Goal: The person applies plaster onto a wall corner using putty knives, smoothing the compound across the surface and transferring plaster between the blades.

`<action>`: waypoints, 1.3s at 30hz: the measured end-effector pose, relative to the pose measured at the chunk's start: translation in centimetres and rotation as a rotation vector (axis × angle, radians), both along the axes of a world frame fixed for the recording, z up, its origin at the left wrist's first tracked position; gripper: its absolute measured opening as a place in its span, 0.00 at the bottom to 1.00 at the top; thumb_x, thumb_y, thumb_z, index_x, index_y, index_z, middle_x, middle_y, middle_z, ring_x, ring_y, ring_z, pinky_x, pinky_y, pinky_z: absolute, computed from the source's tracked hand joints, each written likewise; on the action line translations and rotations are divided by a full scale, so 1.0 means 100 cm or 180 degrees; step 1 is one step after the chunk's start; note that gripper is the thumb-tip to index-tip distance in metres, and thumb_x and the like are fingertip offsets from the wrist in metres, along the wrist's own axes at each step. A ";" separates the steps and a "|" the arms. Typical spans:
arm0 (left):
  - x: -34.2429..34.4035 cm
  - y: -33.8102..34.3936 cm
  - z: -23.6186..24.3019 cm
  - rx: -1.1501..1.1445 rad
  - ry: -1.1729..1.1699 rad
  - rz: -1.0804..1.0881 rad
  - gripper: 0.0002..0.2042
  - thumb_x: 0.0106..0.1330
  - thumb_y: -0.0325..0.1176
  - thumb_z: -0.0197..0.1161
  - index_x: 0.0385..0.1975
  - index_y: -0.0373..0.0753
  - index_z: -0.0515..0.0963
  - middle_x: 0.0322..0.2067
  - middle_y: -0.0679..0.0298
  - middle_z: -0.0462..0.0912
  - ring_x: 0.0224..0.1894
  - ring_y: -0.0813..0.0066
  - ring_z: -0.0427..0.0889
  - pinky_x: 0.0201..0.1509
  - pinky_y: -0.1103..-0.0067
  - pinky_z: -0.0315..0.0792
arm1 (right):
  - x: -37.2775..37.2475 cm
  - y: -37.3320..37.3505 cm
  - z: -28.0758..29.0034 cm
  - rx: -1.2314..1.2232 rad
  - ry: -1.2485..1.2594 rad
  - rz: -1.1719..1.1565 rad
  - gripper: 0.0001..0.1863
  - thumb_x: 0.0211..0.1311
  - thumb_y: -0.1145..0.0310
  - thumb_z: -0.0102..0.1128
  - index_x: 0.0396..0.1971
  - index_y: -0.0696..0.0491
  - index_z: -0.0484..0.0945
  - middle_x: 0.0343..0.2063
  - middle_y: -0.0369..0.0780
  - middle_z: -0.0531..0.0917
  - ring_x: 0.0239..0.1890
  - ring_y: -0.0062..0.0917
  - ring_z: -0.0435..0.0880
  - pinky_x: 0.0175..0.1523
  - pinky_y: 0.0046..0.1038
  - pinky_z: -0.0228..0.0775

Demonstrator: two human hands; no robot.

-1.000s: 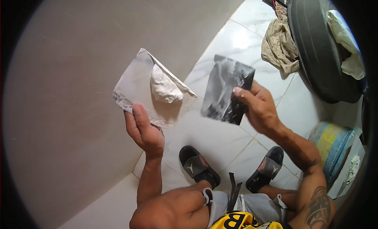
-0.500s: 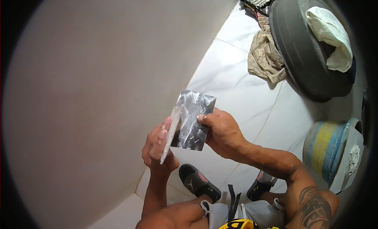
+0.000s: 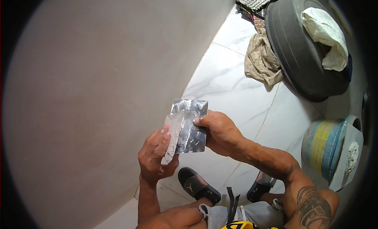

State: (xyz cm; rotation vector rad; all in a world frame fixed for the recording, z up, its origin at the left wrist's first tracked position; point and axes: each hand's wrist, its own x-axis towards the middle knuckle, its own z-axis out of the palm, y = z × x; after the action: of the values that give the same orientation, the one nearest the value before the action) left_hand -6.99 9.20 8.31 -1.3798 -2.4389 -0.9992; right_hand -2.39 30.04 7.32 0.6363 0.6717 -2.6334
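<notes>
In my right hand (image 3: 220, 130) is a thin square metal plate (image 3: 195, 140), shiny and streaked with white smears; my thumb lies over its near face. My left hand (image 3: 155, 154) grips a flat, pale grey scraper (image 3: 175, 132) with a rough, putty-like coating. The scraper stands at a slant over the plate's left part, and their surfaces look to be touching. Fingers of my left hand lie along the scraper's outer side. Both pieces are held in the air beside the plain greyish wall (image 3: 94, 103).
White marbled floor tiles (image 3: 220, 75) meet the wall. At the far right stands a large dark tub (image 3: 287, 44) with a white cloth (image 3: 328, 40) and a beige patterned cloth (image 3: 262, 61). Nearer is a blue-and-yellow bucket (image 3: 321, 146) topped by a board (image 3: 346, 172) bearing white paste (image 3: 352, 156).
The scraper has turned so its broad face shows more. The plate has shifted slightly left and down and sits straighter. Both hands have moved a little left.
</notes>
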 end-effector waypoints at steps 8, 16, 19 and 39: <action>-0.011 -0.017 -0.007 -0.0235 0.0122 0.0014 0.21 0.61 0.19 0.54 0.56 0.37 0.72 0.50 0.50 0.79 0.47 0.52 0.81 0.51 0.66 0.77 | -0.001 0.003 0.004 -0.0181 0.0088 -0.0108 0.15 0.63 0.74 0.43 0.48 0.65 0.67 0.38 0.42 0.78 0.38 0.27 0.81 0.45 0.33 0.75; 0.003 -0.014 -0.023 0.0240 -0.0250 0.0322 0.21 0.60 0.18 0.57 0.55 0.38 0.73 0.49 0.52 0.81 0.45 0.54 0.82 0.49 0.69 0.77 | -0.002 0.005 0.006 -0.0018 0.0146 0.0011 0.16 0.62 0.74 0.44 0.48 0.64 0.67 0.39 0.42 0.77 0.40 0.26 0.80 0.46 0.33 0.76; 0.005 -0.015 -0.027 0.0136 -0.0163 0.0522 0.23 0.59 0.16 0.57 0.56 0.39 0.72 0.48 0.52 0.81 0.45 0.54 0.82 0.49 0.69 0.77 | -0.002 0.005 0.006 -0.0010 0.0235 0.0022 0.17 0.61 0.74 0.44 0.48 0.64 0.68 0.38 0.42 0.77 0.40 0.26 0.80 0.46 0.33 0.76; 0.024 0.007 -0.022 0.2010 -0.3798 0.1453 0.22 0.73 0.36 0.49 0.60 0.29 0.62 0.50 0.55 0.77 0.49 0.73 0.78 0.55 0.76 0.71 | 0.003 0.033 0.013 0.2489 0.1901 -0.1076 0.20 0.62 0.84 0.49 0.55 0.67 0.64 0.45 0.46 0.78 0.43 0.25 0.79 0.50 0.26 0.72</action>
State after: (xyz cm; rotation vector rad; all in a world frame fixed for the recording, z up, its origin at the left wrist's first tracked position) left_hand -4.59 9.87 6.12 0.1022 -2.3640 -2.5844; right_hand -2.13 33.34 8.59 0.1151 1.9717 -2.8205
